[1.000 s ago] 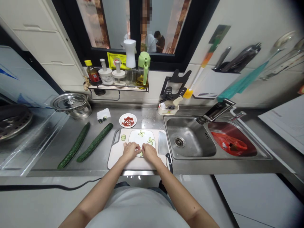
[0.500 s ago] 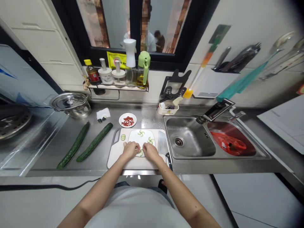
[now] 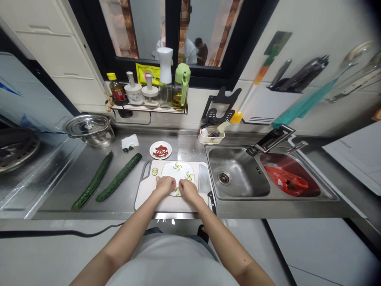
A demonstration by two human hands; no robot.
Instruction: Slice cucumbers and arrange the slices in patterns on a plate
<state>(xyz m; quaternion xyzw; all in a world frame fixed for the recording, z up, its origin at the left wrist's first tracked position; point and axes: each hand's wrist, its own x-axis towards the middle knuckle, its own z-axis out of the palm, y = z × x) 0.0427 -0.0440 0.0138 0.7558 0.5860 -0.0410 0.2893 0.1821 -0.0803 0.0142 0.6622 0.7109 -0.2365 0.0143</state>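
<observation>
White, a rounded-square plate [image 3: 169, 169] lies on a pale, grey-handled cutting board [image 3: 145, 198] at lower centre, probably to put it within both hands' reach. It bears three visible pinwheels of thin green cucumber arcs [image 3: 189, 176]. Over its near edge, the left hand [image 3: 165, 186] and right hand [image 3: 187, 190] pinch narrowly, apparently for fine work; whether either holds anything, I cannot tell. One black-handled steel knife [image 3: 204, 179] lies right, perhaps parked aside; two whole dark-green cucumbers [image 3: 119, 178] lie centre-left.
</observation>
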